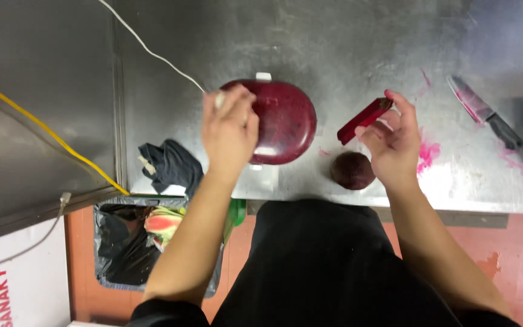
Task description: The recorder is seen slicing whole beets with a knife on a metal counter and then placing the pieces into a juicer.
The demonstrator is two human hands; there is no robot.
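Over a scuffed stainless-steel tabletop (346,42) stained with pink juice, the right hand (391,139) is raised with its fingers curled, pinching one end of a dark red strip-shaped beetroot piece (363,120) between thumb and fingertips; the strip slants away to the left of that hand. Just below and left of the right hand a round, dark purple peeled beetroot (352,170) sits on the tabletop near its front edge. The left hand (229,130) is closed around a small pale object, too hidden to identify, and hovers at the left rim of an oval, red-stained cutting board (282,121). Well to the right of the right hand lies a black-handled kitchen knife (484,112) with a juice-smeared blade. Left of the left hand a crumpled dark cloth (171,165) rests at the tabletop's edge, above a black-lined waste bin (122,248) holding scraps.
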